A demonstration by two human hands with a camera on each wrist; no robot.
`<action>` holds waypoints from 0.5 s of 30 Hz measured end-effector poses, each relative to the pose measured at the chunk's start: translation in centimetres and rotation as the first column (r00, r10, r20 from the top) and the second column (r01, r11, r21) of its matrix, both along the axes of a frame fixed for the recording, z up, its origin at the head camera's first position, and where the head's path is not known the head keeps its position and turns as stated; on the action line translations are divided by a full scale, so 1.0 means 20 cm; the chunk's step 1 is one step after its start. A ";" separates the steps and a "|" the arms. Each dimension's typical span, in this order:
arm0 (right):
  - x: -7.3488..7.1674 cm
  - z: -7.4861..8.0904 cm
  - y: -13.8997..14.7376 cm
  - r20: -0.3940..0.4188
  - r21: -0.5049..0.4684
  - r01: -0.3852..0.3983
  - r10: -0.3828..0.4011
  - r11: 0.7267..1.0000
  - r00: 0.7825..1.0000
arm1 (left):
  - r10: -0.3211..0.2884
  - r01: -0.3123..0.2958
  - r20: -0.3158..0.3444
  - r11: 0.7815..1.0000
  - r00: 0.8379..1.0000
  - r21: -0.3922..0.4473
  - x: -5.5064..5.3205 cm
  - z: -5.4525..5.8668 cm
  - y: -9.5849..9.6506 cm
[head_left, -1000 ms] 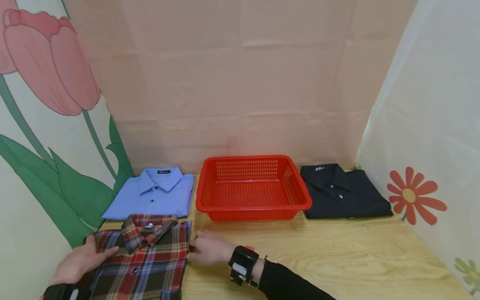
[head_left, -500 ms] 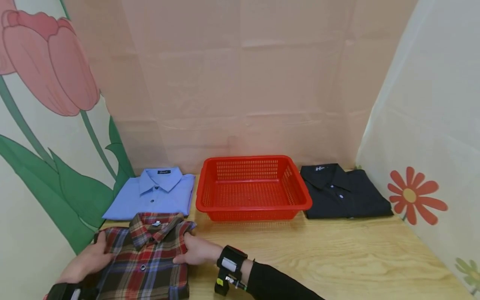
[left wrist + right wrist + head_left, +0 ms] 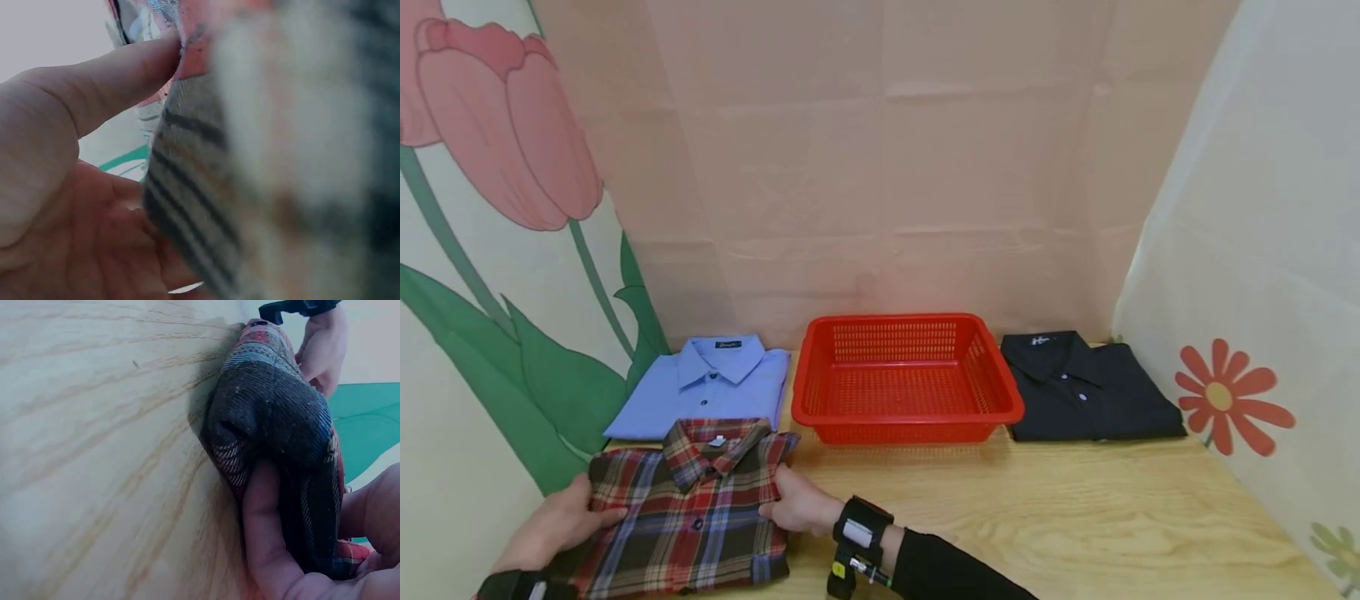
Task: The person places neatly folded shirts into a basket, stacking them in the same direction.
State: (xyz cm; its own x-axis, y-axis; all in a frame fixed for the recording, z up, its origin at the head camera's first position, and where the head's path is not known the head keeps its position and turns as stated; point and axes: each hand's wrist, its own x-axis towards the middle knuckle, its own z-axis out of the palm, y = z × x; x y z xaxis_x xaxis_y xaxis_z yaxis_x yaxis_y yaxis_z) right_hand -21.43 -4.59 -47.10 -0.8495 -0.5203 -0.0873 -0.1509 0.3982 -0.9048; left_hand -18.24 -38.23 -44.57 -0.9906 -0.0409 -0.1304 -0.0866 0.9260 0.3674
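A folded plaid shirt (image 3: 700, 517) in red, brown and blue lies at the front left in the head view, collar toward the back. My left hand (image 3: 561, 517) grips its left side, thumb on top and fingers beneath; the left wrist view shows the thumb (image 3: 125, 75) against the cloth edge. At the shirt's right side my right hand (image 3: 801, 500) pinches the fabric. In the right wrist view, a finger (image 3: 265, 525) goes under the folded layers near the tabletop, with the thumb on the other side.
Behind the plaid shirt lies a folded light blue shirt (image 3: 715, 392). A red plastic basket (image 3: 906, 429) stands at the back middle of the wooden table (image 3: 1037, 517). To the basket's right is a folded black shirt (image 3: 1090, 392). Printed cloth walls enclose the table.
My right hand has gone from beside the plaid shirt to gripping its right side. The shirt has shifted slightly right and its near end has come up. The basket and other shirts stay put.
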 end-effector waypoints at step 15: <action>-0.03 0.04 0.01 -0.152 -0.087 -0.208 0.193 0.974 0.969 | -0.091 0.081 0.043 0.979 0.995 0.189 -0.02 0.02 0.05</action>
